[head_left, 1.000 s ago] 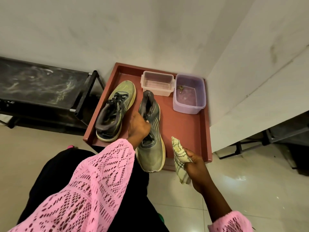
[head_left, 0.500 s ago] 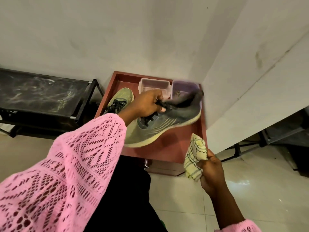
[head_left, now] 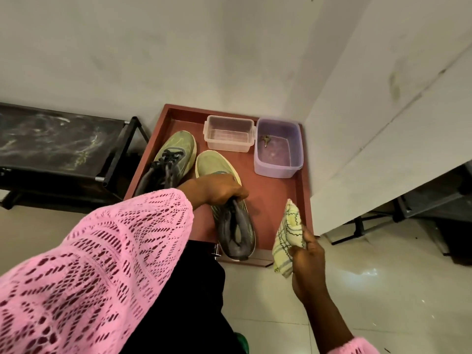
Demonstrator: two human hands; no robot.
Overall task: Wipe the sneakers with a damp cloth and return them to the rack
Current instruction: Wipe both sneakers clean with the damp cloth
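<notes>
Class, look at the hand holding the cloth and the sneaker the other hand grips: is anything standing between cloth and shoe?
Nothing visible does. The cloth in the right hand sits just right of the sneaker gripped by the left hand, with only bare tray between them.

left hand: gripping the right-side sneaker by its tongue area, toe away from the camera
right hand: clutching a bunched yellow checked cloth
other sneaker: sitting on the red tray
</notes>
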